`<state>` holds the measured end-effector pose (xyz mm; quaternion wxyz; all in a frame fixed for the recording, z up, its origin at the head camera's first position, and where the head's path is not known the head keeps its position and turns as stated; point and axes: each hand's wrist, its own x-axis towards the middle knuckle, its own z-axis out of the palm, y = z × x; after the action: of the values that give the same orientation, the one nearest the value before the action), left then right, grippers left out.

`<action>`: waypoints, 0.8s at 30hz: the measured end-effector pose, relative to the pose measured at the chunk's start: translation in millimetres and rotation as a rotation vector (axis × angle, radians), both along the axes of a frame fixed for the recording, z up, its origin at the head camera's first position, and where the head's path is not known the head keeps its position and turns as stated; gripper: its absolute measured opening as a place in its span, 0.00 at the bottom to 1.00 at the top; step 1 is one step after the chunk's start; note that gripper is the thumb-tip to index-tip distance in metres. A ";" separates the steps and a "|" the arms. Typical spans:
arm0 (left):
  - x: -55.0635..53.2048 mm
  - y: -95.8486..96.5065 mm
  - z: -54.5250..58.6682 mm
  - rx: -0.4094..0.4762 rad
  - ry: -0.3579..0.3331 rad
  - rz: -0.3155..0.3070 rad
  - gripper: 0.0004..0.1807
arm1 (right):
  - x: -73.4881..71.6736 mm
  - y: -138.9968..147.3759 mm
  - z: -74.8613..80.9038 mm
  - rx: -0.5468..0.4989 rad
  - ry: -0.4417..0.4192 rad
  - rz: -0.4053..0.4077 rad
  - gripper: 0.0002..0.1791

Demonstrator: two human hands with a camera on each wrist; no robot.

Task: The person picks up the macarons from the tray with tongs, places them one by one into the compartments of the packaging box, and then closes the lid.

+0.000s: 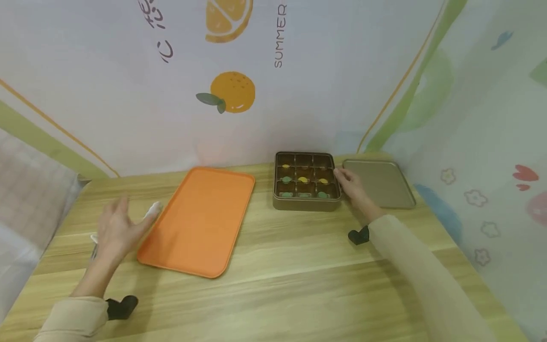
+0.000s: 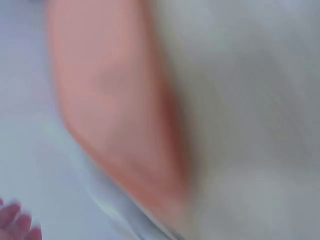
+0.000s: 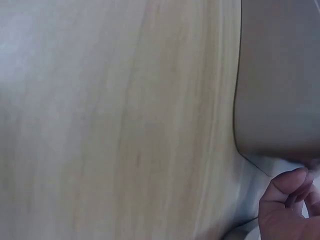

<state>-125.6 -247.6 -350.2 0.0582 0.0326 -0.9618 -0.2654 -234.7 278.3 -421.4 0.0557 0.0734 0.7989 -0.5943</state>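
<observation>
My left hand, blurred, is over the table left of an orange tray, thumb spread from the fingers. A small white item shows at its thumb tip by the tray's edge. In the left wrist view, the fingertips show at the lower left corner, apart from the blurred tray. My right hand grips the right rim of a bronze tin box. The box's divided insert holds small yellow and green pieces. In the right wrist view, curled thumb and fingers meet the tin's corner.
A flat bronze lid lies right of the box, near the wall side. Under the left hand, a slim grey-and-white item partly shows. A fruit-printed cloth hangs behind the wooden table.
</observation>
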 end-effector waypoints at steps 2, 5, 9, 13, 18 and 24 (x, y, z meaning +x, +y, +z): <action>-9.4 40.1 9.7 0.153 0.024 -0.120 0.41 | 1.2 5.3 -1.0 -0.051 0.008 -0.025 0.35; -17.7 108.2 14.5 0.420 -0.007 -0.284 0.32 | 3.8 18.1 1.5 -0.072 0.053 -0.039 0.33; -16.6 204.2 10.1 0.727 -0.156 -0.432 0.26 | 10.2 44.9 8.0 0.075 0.119 -0.077 0.31; -13.8 288.1 -1.1 0.896 -0.277 -0.545 0.27 | 17.4 79.6 12.9 0.281 0.117 -0.143 0.31; -20.1 360.7 -18.8 0.975 -0.407 -0.514 0.30 | 28.5 115.3 10.7 0.342 0.092 -0.205 0.31; -33.1 415.7 -42.5 1.012 -0.434 -0.375 0.34 | 37.1 139.2 4.9 0.427 0.075 -0.278 0.26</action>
<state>-158.7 168.1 -392.7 -0.2110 -0.0608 -0.6945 -0.6851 -197.6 417.5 -416.5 -0.0727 0.1704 0.8902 -0.4162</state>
